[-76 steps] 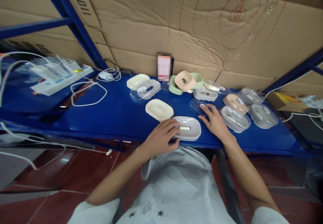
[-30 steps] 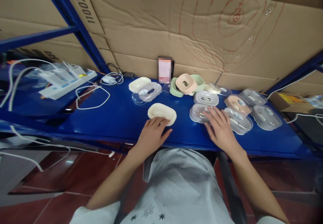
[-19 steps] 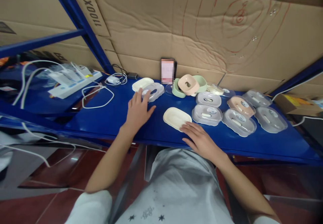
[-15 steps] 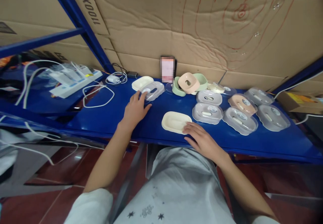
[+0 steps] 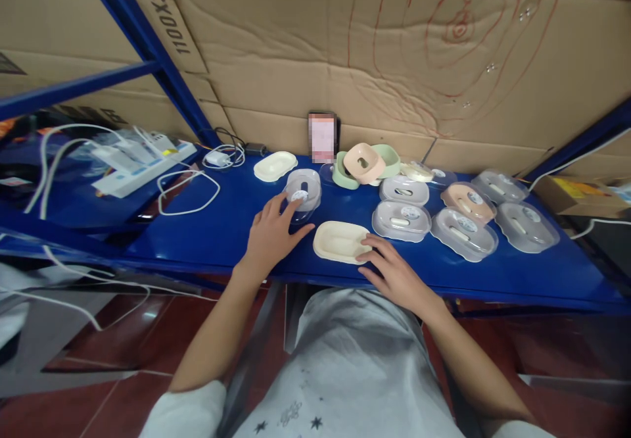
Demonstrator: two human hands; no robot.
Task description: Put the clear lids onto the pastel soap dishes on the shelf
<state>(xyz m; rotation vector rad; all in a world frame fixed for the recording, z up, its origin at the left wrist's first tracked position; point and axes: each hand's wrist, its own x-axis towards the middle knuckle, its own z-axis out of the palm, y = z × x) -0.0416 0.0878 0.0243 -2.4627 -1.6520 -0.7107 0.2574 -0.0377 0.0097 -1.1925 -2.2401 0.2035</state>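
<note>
A clear plastic lid (image 5: 302, 190) is being held at its near edge by the left hand (image 5: 271, 233), fingers pinched loosely around it just above the blue shelf (image 5: 231, 227). Right beside that hand, the cream soap dish (image 5: 341, 241) is touched on its near right corner by the right hand (image 5: 397, 275), fingers spread flat and not clamped on anything. Beyond the right hand, a bunch of lidded soap boxes (image 5: 401, 219) is lined up.

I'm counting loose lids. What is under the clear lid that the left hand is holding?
Under the clear lid shows only the blue shelf. The left hand covers its near edge, so that part stays unseen.
</note>
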